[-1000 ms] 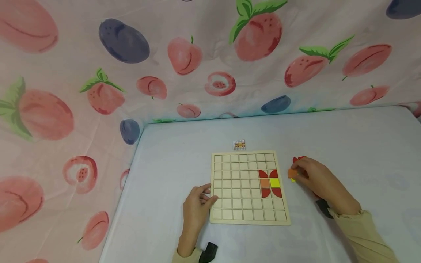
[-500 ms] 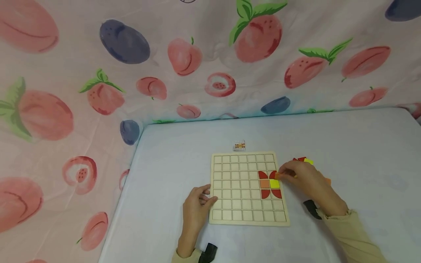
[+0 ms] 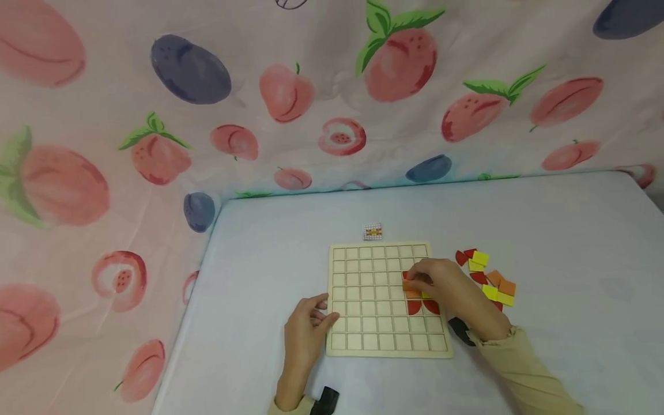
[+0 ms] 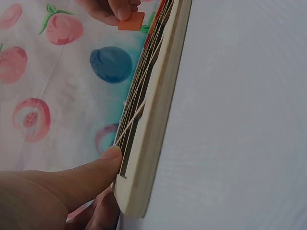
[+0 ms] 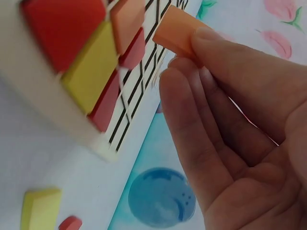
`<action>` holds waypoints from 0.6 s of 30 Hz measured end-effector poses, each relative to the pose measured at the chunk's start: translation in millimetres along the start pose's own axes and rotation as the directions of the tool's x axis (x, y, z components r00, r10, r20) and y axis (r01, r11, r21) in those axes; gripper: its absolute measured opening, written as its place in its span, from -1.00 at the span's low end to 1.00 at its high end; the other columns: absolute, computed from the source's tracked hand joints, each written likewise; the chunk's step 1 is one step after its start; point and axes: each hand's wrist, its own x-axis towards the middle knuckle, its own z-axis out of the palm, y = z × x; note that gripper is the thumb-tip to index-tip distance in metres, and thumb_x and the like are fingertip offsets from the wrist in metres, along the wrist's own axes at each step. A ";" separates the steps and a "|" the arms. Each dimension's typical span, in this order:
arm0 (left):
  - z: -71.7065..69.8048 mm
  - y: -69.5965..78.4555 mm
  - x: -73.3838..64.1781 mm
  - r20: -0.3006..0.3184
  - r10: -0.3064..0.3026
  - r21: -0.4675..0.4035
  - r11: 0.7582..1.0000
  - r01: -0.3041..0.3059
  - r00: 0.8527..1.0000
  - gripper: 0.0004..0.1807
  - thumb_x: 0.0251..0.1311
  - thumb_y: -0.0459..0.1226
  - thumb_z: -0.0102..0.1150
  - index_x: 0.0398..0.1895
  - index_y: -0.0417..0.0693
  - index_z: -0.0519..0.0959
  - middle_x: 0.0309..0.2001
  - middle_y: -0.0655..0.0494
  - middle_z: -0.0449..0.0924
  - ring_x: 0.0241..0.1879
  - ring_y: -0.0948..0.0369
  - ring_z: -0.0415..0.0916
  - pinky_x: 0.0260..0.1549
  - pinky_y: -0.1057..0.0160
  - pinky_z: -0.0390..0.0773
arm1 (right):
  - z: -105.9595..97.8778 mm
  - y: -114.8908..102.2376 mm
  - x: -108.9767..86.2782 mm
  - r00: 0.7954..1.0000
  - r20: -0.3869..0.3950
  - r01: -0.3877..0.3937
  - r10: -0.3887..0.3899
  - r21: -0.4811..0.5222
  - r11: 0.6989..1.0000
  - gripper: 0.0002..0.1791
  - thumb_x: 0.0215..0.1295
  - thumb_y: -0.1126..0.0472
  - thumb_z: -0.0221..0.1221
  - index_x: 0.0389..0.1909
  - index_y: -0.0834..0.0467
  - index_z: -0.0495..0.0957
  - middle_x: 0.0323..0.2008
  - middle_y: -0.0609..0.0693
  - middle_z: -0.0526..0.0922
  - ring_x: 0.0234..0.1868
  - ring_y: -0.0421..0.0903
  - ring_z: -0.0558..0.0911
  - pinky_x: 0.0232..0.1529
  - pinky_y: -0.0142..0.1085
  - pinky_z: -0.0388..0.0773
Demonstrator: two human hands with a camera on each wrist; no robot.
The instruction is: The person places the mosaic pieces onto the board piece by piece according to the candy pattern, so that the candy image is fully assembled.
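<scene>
A square wooden grid board (image 3: pixel 370 325) lies on the white tabletop. My left hand (image 3: pixel 303 331) holds its left edge, the thumb (image 4: pixel 96 172) on top and the fingers lower at the side. Over the board's right part, my right hand (image 3: pixel 451 288) pinches an orange square tile (image 5: pixel 180 31) between thumb and fingertips. That tile is tilted and apart from the grid in the right wrist view. Set in the board are red rounded tiles (image 5: pixel 105 103), a yellow square tile (image 5: pixel 93 67) and another orange tile (image 5: pixel 127 26). The right hand partly hides them in the head view.
Loose yellow tiles (image 3: pixel 480 258), orange tiles (image 3: pixel 507 287) and red tiles (image 3: pixel 478 278) lie in a scattered group right of the board. A small card with a printed grid pattern (image 3: pixel 372 231) lies behind it. Fruit-printed cloth (image 3: pixel 290 144) rises at the back and left.
My right hand has carried the orange tile leftward from the loose pile to above the board, uncovering the pile. The left hand stays at the board's edge. The head view has shifted slightly.
</scene>
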 end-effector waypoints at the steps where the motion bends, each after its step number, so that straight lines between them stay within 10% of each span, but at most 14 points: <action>1: 0.1 0.1 0.0 0.000 -0.002 0.001 1.000 0.002 1.000 -0.53 0.01 -0.28 0.51 0.05 -0.10 0.66 -0.22 0.20 0.60 -0.32 0.33 0.54 -0.34 0.45 0.62 | 0.8 -1.1 0.9 1.000 0.002 0.008 -0.008 0.007 1.000 -0.89 0.15 0.23 0.40 -0.34 0.14 0.67 -0.41 -0.11 0.65 -0.40 -0.20 0.51 -0.32 -0.37 0.61; 18: 1.5 -0.7 -0.4 -0.009 -0.007 0.001 1.000 0.007 1.000 -0.53 0.00 -0.29 0.51 0.04 -0.11 0.66 -0.23 0.19 0.60 -0.32 0.32 0.54 -0.35 0.45 0.62 | 19.8 -7.8 11.2 0.999 0.040 0.029 -0.028 -0.007 1.000 -0.94 0.18 0.25 0.39 -0.38 0.12 0.69 -0.45 -0.15 0.62 -0.43 -0.22 0.47 -0.34 -0.37 0.53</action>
